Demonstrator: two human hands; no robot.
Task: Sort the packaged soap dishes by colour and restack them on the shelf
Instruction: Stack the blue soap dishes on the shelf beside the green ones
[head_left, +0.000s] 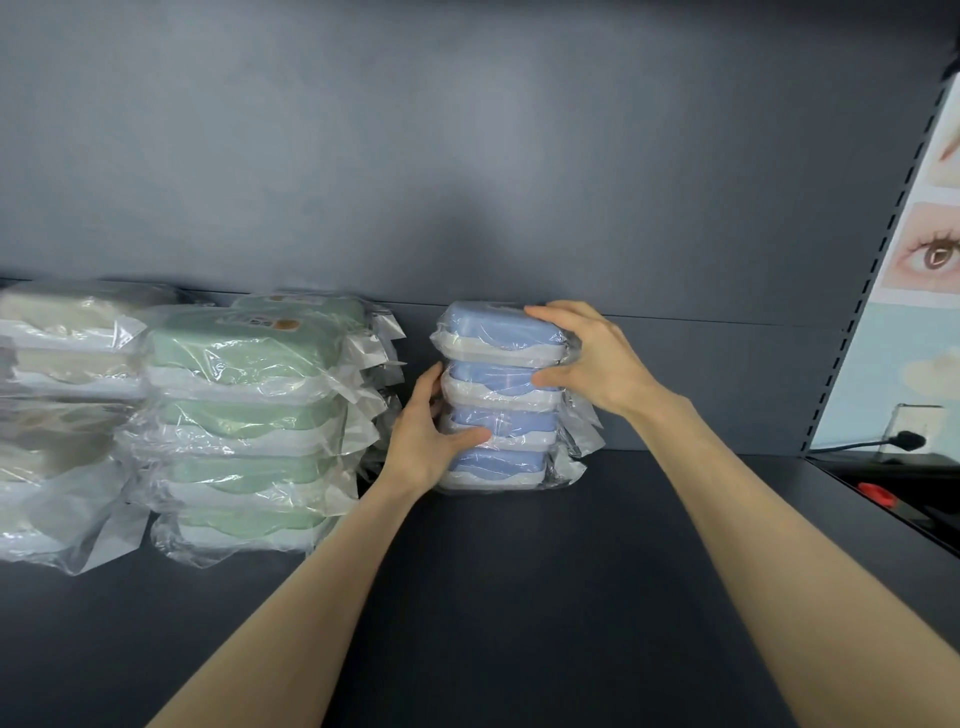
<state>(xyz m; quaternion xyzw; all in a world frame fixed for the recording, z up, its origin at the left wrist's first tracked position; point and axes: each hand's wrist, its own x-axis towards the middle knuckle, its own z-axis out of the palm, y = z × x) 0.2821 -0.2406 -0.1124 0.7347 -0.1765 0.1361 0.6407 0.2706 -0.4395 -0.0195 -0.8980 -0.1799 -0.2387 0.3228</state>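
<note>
Entry: one person, seen in part.
- Bare left hand: slim fingers, thumb in view, smooth back.
- Bare right hand: long fingers and thumb in view, knuckles faintly marked.
- Bare left forearm: slender, uncovered from wrist to lower frame edge.
- Bare right forearm: likewise uncovered, long, slender.

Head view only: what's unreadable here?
All head view.
Cream stack: cut by left edge; count unknown.
Rear green stack: mostly behind front green stack.
Label on top green dish: blurred.
Blue stack sides: covered by left hand and right hand.
Red object: too small.
</note>
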